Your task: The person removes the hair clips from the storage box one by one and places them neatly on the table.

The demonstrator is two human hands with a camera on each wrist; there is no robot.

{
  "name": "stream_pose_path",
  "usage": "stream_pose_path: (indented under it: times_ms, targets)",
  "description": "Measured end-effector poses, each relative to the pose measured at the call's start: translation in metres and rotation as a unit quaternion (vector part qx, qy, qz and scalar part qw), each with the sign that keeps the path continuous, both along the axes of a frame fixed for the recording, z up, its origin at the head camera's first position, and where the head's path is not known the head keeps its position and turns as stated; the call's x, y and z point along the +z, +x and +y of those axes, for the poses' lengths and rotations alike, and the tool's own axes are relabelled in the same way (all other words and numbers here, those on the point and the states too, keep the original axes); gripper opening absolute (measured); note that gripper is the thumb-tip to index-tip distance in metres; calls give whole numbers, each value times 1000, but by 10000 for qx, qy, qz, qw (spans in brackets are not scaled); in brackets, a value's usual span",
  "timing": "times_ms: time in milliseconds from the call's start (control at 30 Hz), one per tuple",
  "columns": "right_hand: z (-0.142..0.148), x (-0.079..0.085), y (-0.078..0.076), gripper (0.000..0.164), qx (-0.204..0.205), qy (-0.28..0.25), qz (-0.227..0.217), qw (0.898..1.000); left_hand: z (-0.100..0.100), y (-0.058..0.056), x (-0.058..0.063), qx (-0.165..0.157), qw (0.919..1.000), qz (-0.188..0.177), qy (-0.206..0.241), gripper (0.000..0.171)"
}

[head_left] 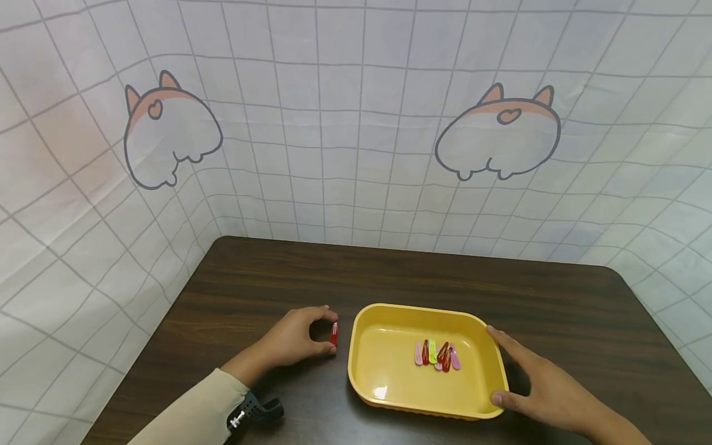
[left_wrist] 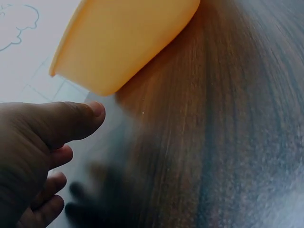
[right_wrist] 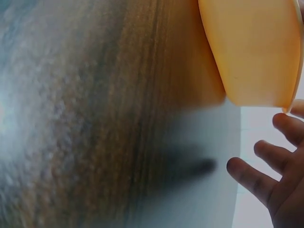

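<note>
Pinching a hair clip beside a tray. The left grip (head_left: 295, 337), thumb and forefinger bent toward each other, holds a red hair clip (head_left: 334, 334) lengthwise between the tips, just left of the yellow tray (head_left: 384, 371) and outside its wall; the left-wrist view does not show the clip. The right grip (head_left: 547, 383), fingers spread and clasping nothing, touches the tray's right rim. Inside, right of the middle, lies a group of coloured clips (head_left: 432, 351). The tray stands on the dark counter (head_left: 267, 259). The pinch should probably be light and true to the clip's length, since so slim a piece may twist out if squeezed off-centre. The right fingers would do best to steady the rim without bearing down, lest the tray tip or slide.
</note>
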State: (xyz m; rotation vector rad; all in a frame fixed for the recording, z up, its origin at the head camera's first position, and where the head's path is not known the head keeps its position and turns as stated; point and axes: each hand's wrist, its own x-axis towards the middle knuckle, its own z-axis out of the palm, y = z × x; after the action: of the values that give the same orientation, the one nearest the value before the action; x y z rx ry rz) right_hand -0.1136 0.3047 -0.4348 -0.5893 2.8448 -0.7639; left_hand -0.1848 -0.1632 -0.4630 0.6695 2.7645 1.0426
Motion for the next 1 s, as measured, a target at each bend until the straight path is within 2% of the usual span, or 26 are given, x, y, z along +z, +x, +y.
stream_pose_path:
  times_ms: [300,533,1000]
  targets:
    - [7,-1,1,105,189,-203,-302,9992,-1,2,-3,-46,9999,92,78,52]
    - [8,-6,2,109,331,-245,-162,9990,-1,1,-6,-119,9996,220,-129,50]
    - [7,-6,2,107,198,-128,-493,9985,-2,1,-8,-107,9994,187,-267,49]
